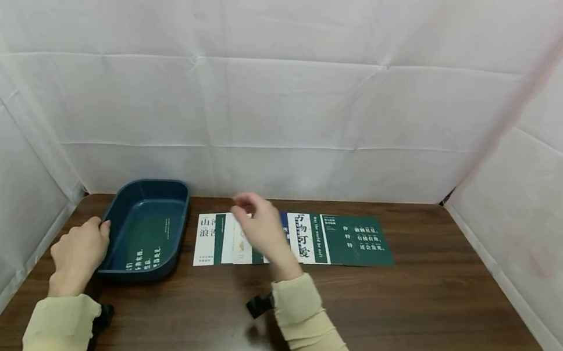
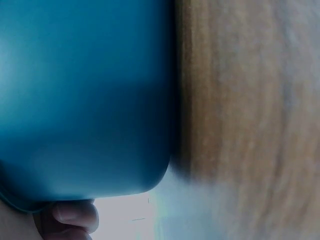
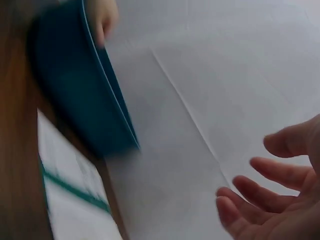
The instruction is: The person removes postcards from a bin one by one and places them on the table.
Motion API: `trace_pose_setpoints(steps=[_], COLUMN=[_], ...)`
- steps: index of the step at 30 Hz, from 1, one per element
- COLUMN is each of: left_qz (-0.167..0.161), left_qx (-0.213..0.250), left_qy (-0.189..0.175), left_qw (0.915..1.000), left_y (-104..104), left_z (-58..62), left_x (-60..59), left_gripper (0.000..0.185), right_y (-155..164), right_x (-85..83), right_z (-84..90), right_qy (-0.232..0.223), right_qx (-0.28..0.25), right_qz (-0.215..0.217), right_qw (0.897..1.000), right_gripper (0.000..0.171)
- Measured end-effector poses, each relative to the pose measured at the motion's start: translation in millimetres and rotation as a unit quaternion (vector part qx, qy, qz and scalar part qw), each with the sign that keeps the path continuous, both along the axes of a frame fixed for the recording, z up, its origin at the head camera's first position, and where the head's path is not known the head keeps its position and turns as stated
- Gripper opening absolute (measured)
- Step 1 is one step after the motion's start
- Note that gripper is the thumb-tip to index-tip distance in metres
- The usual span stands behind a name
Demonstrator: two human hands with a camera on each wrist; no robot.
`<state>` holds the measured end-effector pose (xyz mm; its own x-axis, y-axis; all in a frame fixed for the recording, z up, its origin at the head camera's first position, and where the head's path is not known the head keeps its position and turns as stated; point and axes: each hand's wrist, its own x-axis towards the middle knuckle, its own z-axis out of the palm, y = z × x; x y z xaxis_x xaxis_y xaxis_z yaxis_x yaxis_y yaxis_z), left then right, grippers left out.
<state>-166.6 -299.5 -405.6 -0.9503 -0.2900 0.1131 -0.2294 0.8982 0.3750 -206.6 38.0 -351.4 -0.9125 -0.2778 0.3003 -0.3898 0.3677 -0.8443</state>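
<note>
Surface: dark brown wood-grain table, closed in on three sides by creased white sheeting at the back, left and right.

Head view: a dark blue tray sits at the table's left rear, near the back sheet; a green card with white print lies inside it. The left hand grips the tray's near-left rim, fingers curled over the edge. Just right of the tray, a row of overlapping cards lies flat along the back edge, white ones at the left end, dark green ones at the right. The right hand hovers above the middle of that row, motion-blurred, holding nothing; fingers loosely bent. Both forearms wear pale yellow sleeves.

Left wrist view: filled by the tray's blue outer wall, with one fingertip under its lower rim and blurred table grain to the right. Cards do not show here.

Right wrist view: confirms the right hand's state, palm open and empty, fingers spread apart and slightly curved against the white sheeting. It also shows the tray edge-on and a white card with a green stripe below it, both blurred.
</note>
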Motion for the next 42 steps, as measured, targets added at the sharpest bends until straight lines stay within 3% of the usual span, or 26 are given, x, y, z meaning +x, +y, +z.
trace_pose_setpoints(steps=[4,8,11,15,16,18,21,22,25,27,29,33,35,38,42], left_qz=[0.003,0.004,0.007,0.003,0.001,-0.005,-0.006,-0.006,-0.005,-0.008,-0.008,-0.005,-0.001,0.004,0.005], left_qx=[0.002,0.003,0.002,0.003,0.004,0.004,0.002,0.001,0.003,0.004,0.006,0.004,0.003,0.004,0.001], left_qy=[-0.005,0.001,0.009,0.008,0.007,0.01,0.019,0.022,0.021,0.018,0.012,0.006,0.005,0.002,0.008], left_qw=[1.0,1.0,0.9999,1.0,1.0,0.9999,0.9998,0.9997,0.9998,0.9998,0.9999,1.0,1.0,1.0,1.0], left_y=[1,1,2,4,4,4,1,0,-2,0,2,4,3,1,-1], left_z=[-0.2,1.6,1.8,0.9,0.6,0.0,0.0,-0.1,1.0,0.5,0.6,-1.0,-1.2,-0.2,1.7], left_x=[1.1,1.6,1.7,1.8,1.9,2.4,3.5,3.8,4.1,3.1,2.9,3.3,4.3,5.3,3.3], left_gripper=[0.042,0.042,0.04,0.04,0.04,0.04,0.038,0.038,0.038,0.038,0.038,0.037,0.037,0.038,0.039], right_y=[-45,-87,-113,-141,-146,-158,-174,-179,-189,-192,-194,-195,-195,-196,-199], right_x=[8.7,13.6,14.7,17.5,19.1,23.0,28.5,29.7,30.3,28.8,28.0,26.2,25.4,22.6,17.5], right_z=[-3.7,-6.9,-13.1,-32.6,-38.1,-47.9,-54.4,-54.6,-51.1,-48.5,-46.7,-45.3,-42.7,-38.3,-36.1], right_qy=[-0.034,-0.053,-0.051,-0.01,0.018,0.084,0.165,0.176,0.144,0.096,0.038,-0.077,-0.13,-0.206,-0.283], right_qx=[-0.054,-0.059,-0.008,0.121,0.179,0.293,0.427,0.455,0.486,0.479,0.446,0.302,0.231,0.15,0.059], right_qz=[0.018,0.013,0.026,0.045,0.04,0.02,-0.026,-0.035,-0.046,-0.042,-0.043,-0.042,-0.036,-0.024,-0.034], right_qw=[0.998,0.997,0.998,0.992,0.983,0.952,0.889,0.872,0.861,0.871,0.893,0.949,0.963,0.967,0.957], right_gripper=[0.025,0.026,0.033,0.043,0.043,0.043,0.045,0.047,0.059,0.069,0.078,0.086,0.086,0.085,0.085])
